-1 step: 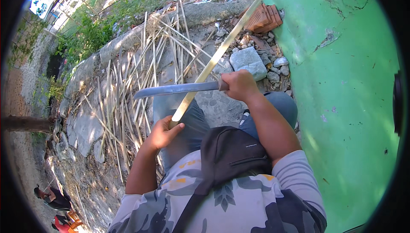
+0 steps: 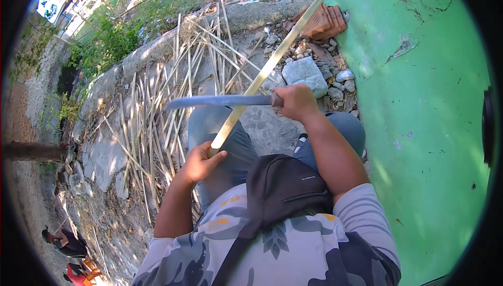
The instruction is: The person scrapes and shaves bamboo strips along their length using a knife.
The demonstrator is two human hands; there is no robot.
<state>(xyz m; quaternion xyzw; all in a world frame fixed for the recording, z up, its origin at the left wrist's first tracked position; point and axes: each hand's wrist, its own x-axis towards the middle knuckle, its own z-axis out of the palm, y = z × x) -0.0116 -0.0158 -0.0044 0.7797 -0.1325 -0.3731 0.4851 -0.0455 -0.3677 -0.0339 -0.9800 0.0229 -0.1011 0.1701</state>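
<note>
Your right hand [image 2: 296, 102] is closed around the handle of a long knife [image 2: 209, 101], whose slightly blurred blade points left, nearly level across the view. Your left hand [image 2: 199, 164] grips the near end of a pale, flat strip [image 2: 268, 69], the thumb lying along its edge. The strip slants away from you to the far right, and the blade crosses over it near its lower part; whether the two touch, you cannot tell from here. Beneath them are your knees in blue jeans [image 2: 222, 134], with a black bag [image 2: 283, 184] across your front, nearer to you. Beyond your left hand, many thin strips [image 2: 181, 84] lie in a loose, crisscrossed heap on the ground. Beyond your right hand sits a grey stone block [image 2: 304, 75] among rubble, with stacked terracotta pieces [image 2: 326, 23] farther off. A scuffed green surface [image 2: 419, 144] fills the right side; green plants [image 2: 112, 40] grow at the far left.
</note>
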